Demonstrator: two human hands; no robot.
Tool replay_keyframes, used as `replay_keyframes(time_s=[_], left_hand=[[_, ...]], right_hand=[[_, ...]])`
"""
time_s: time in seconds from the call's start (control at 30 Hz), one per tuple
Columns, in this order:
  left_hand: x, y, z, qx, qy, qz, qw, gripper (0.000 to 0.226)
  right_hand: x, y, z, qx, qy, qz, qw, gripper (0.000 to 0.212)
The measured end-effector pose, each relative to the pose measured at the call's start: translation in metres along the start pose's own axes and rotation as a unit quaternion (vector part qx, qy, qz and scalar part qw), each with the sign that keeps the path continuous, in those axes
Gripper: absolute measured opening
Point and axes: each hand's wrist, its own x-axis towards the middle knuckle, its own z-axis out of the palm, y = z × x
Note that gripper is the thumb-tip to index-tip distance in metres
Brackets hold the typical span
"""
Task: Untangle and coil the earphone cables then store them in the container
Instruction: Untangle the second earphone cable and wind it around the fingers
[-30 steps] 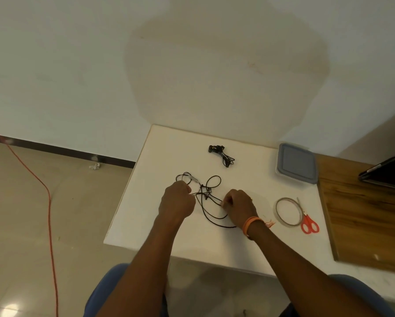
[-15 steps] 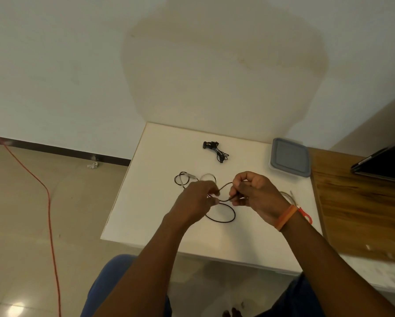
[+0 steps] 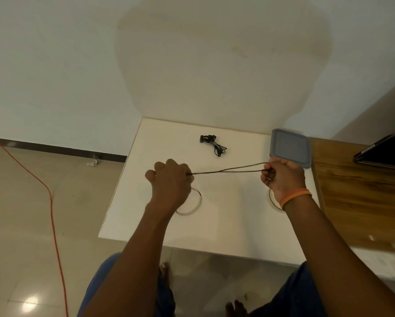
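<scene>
A black earphone cable (image 3: pixel 228 170) is stretched taut above the white table (image 3: pixel 224 227) between my two hands. My left hand (image 3: pixel 171 181) grips one end in a fist, and a loop of the same cable (image 3: pixel 197 203) hangs below it onto the table. My right hand (image 3: pixel 282 176) pinches the other end near the container. A second black earphone (image 3: pixel 212 144) lies bundled at the table's back. The grey lidded container (image 3: pixel 290 149) sits at the back right, partly behind my right hand.
A tape ring (image 3: pixel 273 201) peeks out under my right wrist. A wooden board (image 3: pixel 361 202) adjoins the table on the right, with a dark laptop (image 3: pixel 386 152) on it. An orange cord (image 3: pixel 50 197) runs over the floor at left. The wall stands right behind the table.
My hands have pulled apart, left going left and right going right toward the container, drawing the cable from a loose tangle into a taut double strand lifted off the table.
</scene>
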Motion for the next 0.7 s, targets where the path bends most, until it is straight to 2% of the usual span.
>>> replay_keyframes(time_s=[0.03, 0.1, 0.2, 0.27, 0.33, 0.37, 0.43, 0.47, 0.53, 0.6, 0.7], left_hand=[[0.003, -0.002, 0.001, -0.032, -0.011, -0.022, 0.999, 0.016], [0.007, -0.003, 0.0, -0.188, -0.061, -0.084, 0.977, 0.014], [0.006, 0.007, -0.009, -0.403, -0.075, -0.098, 0.907, 0.014], [0.002, 0.019, -0.018, -0.512, -0.107, -0.094, 0.847, 0.011], [-0.003, 0.031, -0.027, -0.573, -0.163, -0.067, 0.8, 0.012], [-0.006, 0.034, -0.028, -0.573, -0.186, -0.039, 0.797, 0.013], [-0.01, 0.037, -0.029, -0.547, -0.2, 0.026, 0.813, 0.013], [-0.011, 0.036, -0.027, -0.531, -0.195, 0.048, 0.823, 0.013], [-0.013, 0.032, -0.025, -0.471, -0.164, 0.076, 0.864, 0.012], [-0.014, 0.025, -0.02, -0.366, -0.132, 0.107, 0.915, 0.009], [-0.011, 0.016, -0.016, -0.234, -0.126, 0.117, 0.957, 0.011]], right_hand=[[0.001, 0.0, 0.001, 0.01, 0.004, 0.009, 1.0, 0.01], [-0.005, -0.001, 0.008, 0.013, -0.008, 0.042, 0.999, 0.006], [-0.028, 0.002, 0.014, -0.033, -0.048, 0.076, 0.995, 0.053], [-0.053, 0.007, 0.019, -0.142, -0.07, 0.033, 0.987, 0.077], [-0.075, 0.01, 0.029, -0.224, -0.147, -0.06, 0.962, 0.076], [-0.083, 0.011, 0.036, -0.233, -0.196, -0.093, 0.948, 0.071], [-0.089, 0.01, 0.047, -0.238, -0.254, -0.145, 0.926, 0.055], [-0.09, 0.009, 0.05, -0.26, -0.253, -0.179, 0.915, 0.045], [-0.087, 0.014, 0.05, -0.305, -0.21, -0.243, 0.897, 0.023], [-0.077, 0.021, 0.041, -0.356, -0.157, -0.306, 0.869, 0.006], [-0.052, 0.023, 0.03, -0.418, -0.083, -0.391, 0.816, 0.004]])
